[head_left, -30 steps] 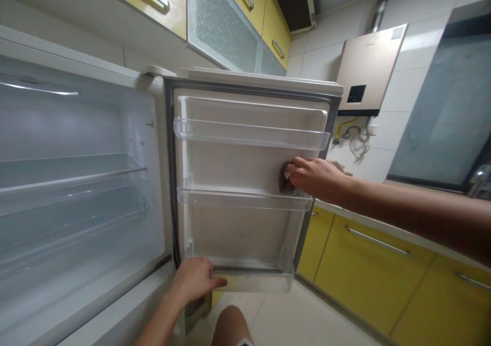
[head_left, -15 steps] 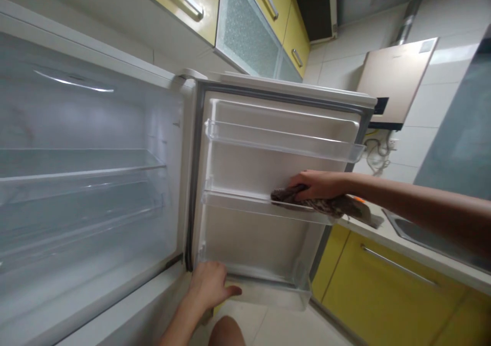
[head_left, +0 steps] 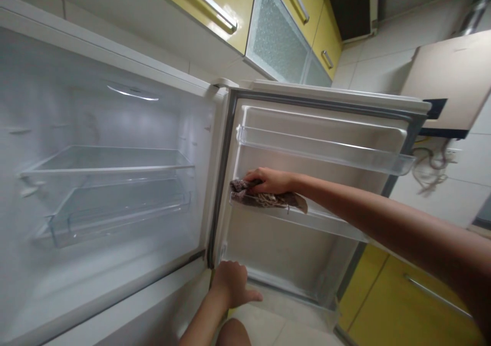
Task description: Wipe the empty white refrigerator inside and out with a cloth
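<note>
Head view: right hand (head_left: 270, 180) on cloth (head_left: 276, 200) at middle door shelf (head_left: 333, 225)

Right hand closed around bunched cloth, hinge-side end of middle door shelf, some cloth hanging over front rim. Left hand (head_left: 231, 283) at bottom door shelf (head_left: 295, 305), hinge end, thumb out; can't tell if fingers grip. Fridge door (head_left: 287, 246) wide open.

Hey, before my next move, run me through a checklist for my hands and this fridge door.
1. Wide white fridge door standing open: ok.
2. Patterned brown fabric cloth gripped in bare right hand: ok.
3. Long clear plastic middle bin unobstructed: not ok; cloth and hand cover its hinge-side end.
4. Bare left hand apart from the cloth: ok; it's lower down.
5. Left hand's grip on the clear plastic bottom bin: cannot tell; fingertips hidden.
</note>
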Motion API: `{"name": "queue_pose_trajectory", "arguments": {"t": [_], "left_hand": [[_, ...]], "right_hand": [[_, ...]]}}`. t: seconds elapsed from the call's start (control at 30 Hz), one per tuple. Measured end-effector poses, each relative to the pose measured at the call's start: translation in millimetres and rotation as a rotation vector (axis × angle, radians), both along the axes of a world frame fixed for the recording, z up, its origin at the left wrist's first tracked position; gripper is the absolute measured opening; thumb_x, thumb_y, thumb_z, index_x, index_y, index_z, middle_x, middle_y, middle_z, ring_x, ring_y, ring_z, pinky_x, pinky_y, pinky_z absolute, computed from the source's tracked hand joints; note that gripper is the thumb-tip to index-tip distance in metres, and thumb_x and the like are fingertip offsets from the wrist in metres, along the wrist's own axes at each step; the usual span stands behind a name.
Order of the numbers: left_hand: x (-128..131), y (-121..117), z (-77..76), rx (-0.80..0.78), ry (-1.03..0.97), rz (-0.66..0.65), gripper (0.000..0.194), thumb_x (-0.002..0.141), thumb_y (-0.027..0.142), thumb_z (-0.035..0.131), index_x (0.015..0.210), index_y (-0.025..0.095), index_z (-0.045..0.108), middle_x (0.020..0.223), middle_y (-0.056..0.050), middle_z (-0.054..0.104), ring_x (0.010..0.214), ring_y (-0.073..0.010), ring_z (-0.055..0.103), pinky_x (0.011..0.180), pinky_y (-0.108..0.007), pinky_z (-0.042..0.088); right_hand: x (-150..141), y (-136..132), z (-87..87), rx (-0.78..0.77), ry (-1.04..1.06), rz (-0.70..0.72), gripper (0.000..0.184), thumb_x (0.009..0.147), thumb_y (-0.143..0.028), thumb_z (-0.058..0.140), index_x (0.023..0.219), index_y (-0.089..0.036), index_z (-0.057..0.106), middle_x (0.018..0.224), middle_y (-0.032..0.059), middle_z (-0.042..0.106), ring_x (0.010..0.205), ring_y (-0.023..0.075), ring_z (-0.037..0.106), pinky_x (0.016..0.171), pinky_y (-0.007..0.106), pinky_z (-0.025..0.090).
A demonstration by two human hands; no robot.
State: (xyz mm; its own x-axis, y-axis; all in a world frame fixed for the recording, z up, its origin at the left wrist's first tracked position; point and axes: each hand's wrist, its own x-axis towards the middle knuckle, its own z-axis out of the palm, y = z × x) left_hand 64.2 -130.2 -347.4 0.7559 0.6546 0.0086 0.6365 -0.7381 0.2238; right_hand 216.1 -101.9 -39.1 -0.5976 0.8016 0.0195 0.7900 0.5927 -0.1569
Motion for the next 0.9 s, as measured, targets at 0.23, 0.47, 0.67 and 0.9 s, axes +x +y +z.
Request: {"name": "queue_pose_trajectory", "arguments": {"t": [0.23,0.47,0.67,0.9], "left_hand": [[0,-2,4.6,0.026,0.045,0.012,0.087,0.081,0.091,0.064,0.104,0.011,0.089,0.105,-0.028,0.083,0.103,-0.0492,0.080,0.089,-0.055,0.063],[-9,-4,8.6,0.040,0.023,-0.010,0.075,0.083,0.087,0.065,0.097,0.018,0.090,0.102,-0.022,0.085,0.101,-0.0446,0.082,0.087,-0.049,0.063],[-11,-4,5.5,0.051,0.012,-0.035,0.072,0.086,0.084,0.062,0.099,0.018,0.090,0.103,-0.022,0.085,0.102,-0.0443,0.082,0.088,-0.048,0.062],[-7,-2,8.5,0.034,0.091,-0.033,0.076,0.084,0.088,0.060,0.100,0.020,0.090,0.106,-0.023,0.085,0.104,-0.0438,0.081,0.089,-0.049,0.061]], "right_hand": [[47,-42,-2.0,-0.103,0.104,0.023,0.020,0.095,-0.024,0.069,0.107,-0.013,0.079,0.124,0.0099,0.074,0.115,0.0219,0.068,0.106,0.033,0.049],[97,-106,13.3,-0.186,0.117,-0.086,0.024,0.094,-0.025,0.067,0.110,-0.014,0.082,0.121,0.0097,0.075,0.113,0.0215,0.069,0.104,0.032,0.051],[106,-132,16.6,-0.206,0.126,-0.205,0.027,0.090,-0.026,0.069,0.111,-0.016,0.082,0.120,0.0087,0.074,0.113,0.0229,0.068,0.105,0.032,0.050],[71,-92,3.2,-0.129,0.119,-0.154,0.027,0.088,-0.025,0.067,0.109,-0.014,0.080,0.120,0.0081,0.074,0.111,0.0243,0.069,0.103,0.033,0.050]]}}
